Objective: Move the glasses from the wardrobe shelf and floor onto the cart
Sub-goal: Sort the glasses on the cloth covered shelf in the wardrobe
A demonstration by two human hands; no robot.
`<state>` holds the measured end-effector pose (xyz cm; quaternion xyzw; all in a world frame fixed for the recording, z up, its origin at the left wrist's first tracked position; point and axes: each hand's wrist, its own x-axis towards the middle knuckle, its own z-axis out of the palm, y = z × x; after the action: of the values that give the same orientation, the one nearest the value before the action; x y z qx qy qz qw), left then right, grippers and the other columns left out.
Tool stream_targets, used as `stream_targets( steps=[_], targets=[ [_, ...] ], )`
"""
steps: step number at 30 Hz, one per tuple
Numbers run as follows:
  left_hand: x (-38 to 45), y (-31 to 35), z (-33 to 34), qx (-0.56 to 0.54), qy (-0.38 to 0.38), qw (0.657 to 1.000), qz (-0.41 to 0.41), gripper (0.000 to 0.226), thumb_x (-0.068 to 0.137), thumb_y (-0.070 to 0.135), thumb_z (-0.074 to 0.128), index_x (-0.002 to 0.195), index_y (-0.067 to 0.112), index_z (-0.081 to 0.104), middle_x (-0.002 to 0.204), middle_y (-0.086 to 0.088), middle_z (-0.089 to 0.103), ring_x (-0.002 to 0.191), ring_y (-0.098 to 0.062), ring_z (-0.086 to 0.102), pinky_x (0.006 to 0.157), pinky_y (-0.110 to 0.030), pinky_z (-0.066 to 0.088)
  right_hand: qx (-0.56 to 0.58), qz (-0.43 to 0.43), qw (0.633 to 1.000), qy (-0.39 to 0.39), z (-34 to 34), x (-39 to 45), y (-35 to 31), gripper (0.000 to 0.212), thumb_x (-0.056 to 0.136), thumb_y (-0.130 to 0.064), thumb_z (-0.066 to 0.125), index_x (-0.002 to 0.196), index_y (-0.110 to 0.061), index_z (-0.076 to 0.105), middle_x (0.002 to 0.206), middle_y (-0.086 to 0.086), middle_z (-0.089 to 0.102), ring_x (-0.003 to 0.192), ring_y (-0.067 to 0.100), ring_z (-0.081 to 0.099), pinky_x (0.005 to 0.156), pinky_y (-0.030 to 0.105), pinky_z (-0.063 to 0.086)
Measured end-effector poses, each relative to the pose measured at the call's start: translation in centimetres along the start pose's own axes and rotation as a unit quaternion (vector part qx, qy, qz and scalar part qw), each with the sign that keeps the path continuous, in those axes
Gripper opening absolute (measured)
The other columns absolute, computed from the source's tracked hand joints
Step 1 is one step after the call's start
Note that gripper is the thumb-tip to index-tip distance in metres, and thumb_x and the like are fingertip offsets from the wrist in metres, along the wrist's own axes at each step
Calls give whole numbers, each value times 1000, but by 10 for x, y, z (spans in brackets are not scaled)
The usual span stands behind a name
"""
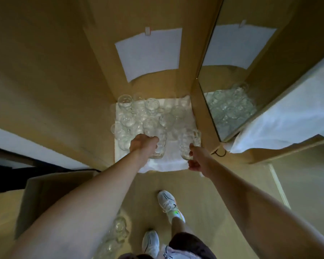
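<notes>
Our left hand (143, 144) grips clear dimpled mug (158, 146); right hand (196, 158) grips second clear mug (189, 144). More glasses (148, 113) on white cloth (172, 161), shelf. Paper sheet (150, 53) blank.

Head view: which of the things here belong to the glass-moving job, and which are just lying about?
Job:
left hand gripping a mug
right hand gripping a mug
shelf glasses
floor glasses

Lying about:
white cloth
taped paper
mirror

left hand (145, 144) gripping a glass mug (158, 146), right hand (196, 157) seemingly pinching another glass (188, 144)
</notes>
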<state>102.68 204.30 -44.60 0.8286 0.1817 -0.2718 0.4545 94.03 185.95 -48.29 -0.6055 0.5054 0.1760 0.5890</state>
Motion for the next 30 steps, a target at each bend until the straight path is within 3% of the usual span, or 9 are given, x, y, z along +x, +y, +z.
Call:
stream_targets(
  steps=[4,8,14,23,27,30],
  targets=[
    [-39,8,-25,-40,-1,999,37,21,81,27,71,66,12,70,74,-5,75,66,-24,67,62,-28,49,16,-39,999,3,-7,-55,3,38,102,-44,52,86,-9,57,87,15,59,73,28,59,69,39,56],
    [-73,6,-41,-66,-4,996,59,18,84,26,70,77,10,68,76,-5,73,52,-20,55,52,-22,42,2,-56,998,5,-15,-100,9,43,101,-48,51,85,-8,58,83,16,60,75,29,61,69,40,58],
    [-121,0,-53,-81,-15,994,69,20,89,26,70,85,6,68,72,-4,64,43,-16,44,42,-21,35,-10,-78,997,-19,-37,-147,21,42,102,-47,49,86,-9,54,81,14,52,54,24,56,57,35,56],
    [-204,0,-29,-107,17,988,110,22,86,28,72,95,8,71,77,-4,65,61,-20,55,50,-24,43,-35,-138,989,-26,-108,-196,46,42,101,-52,47,90,-12,50,89,16,55,52,22,55,43,26,49],
    [-256,1,0,-110,46,985,128,32,87,42,74,95,12,68,77,-1,64,63,-17,59,46,-21,48,-12,-158,987,-34,-159,-220,68,40,102,-48,49,92,-10,52,89,13,54,55,23,55,49,29,54],
    [-297,5,30,-131,48,979,147,33,90,43,73,98,11,66,81,-1,63,66,-17,59,56,-27,58,6,-185,982,-33,-206,-235,92,38,102,-46,50,96,-9,53,86,11,56,55,22,53,48,28,49]
  ],
)
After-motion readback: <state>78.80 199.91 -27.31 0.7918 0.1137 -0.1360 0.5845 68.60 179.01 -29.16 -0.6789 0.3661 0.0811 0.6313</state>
